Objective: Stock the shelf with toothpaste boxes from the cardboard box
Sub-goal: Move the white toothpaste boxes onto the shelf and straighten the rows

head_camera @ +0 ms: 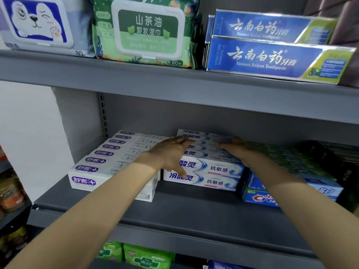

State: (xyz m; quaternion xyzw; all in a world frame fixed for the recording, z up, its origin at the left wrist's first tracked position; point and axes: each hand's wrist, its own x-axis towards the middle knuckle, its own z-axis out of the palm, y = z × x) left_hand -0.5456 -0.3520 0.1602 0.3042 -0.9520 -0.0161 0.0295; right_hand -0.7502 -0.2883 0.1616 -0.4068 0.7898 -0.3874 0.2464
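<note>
Both hands lie on the middle stack of white-and-blue toothpaste boxes (204, 167) on the grey middle shelf (174, 208). The left hand (171, 152) rests flat over the stack's left end, fingers stretched toward the far boxes and thumb hanging down across the near faces. The right hand (236, 149) lies over the right end, fingers straight and pointing left along the box tops; neither hand curls round or pinches a box, so they seem to be pressing or squaring the row rather than carrying anything.

Left of this stack, a long row of white boxes with purple labels (101, 162) runs from near to far, just beside the left forearm. Right of it sit blue Crest boxes (260, 197), with green boxes (291, 158) on top or just behind them; which of the two cannot be told. Further right stands something dark that cannot be made out.

The upper shelf holds two wet-wipe packs (147, 32) and blue Yunnan Baiyao boxes (272, 57).

Judging by the filled rows, stocking looks well advanced. The cardboard box is out of view, so what remains in it cannot be told; bare shelf shows at the near edge
</note>
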